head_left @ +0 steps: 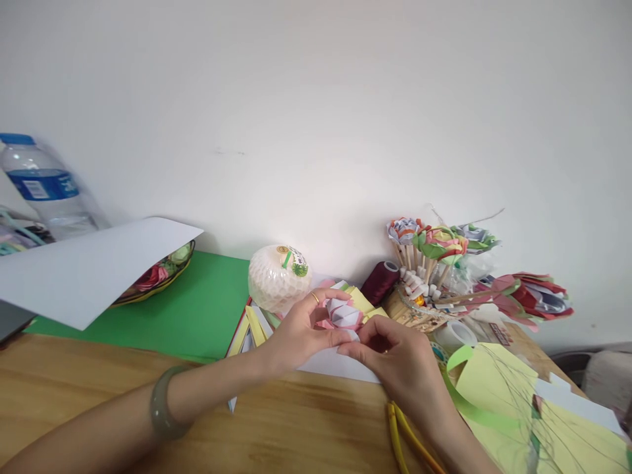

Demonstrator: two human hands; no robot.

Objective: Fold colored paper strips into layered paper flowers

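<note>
Both my hands meet over the wooden table [89, 388], holding a small folded paper flower [340, 314] of pink and white paper. My left hand [296, 336], with a ring on one finger and a grey-green bangle on the wrist, cups the flower from the left with its fingers curled round it. My right hand [395, 359] pinches the flower's lower right edge between thumb and fingers. Under the hands lies a white sheet [336, 365], and folded yellow and white paper strips [251, 329] lie just to the left.
A green sheet [197, 309], a white net-wrapped ball [276, 276], a maroon thread spool [380, 280], a basket of paper flowers on sticks [429, 263], a tape roll [454, 332], yellow-green paper [498, 388], a bowl under a white sheet [89, 270], a water bottle [44, 187].
</note>
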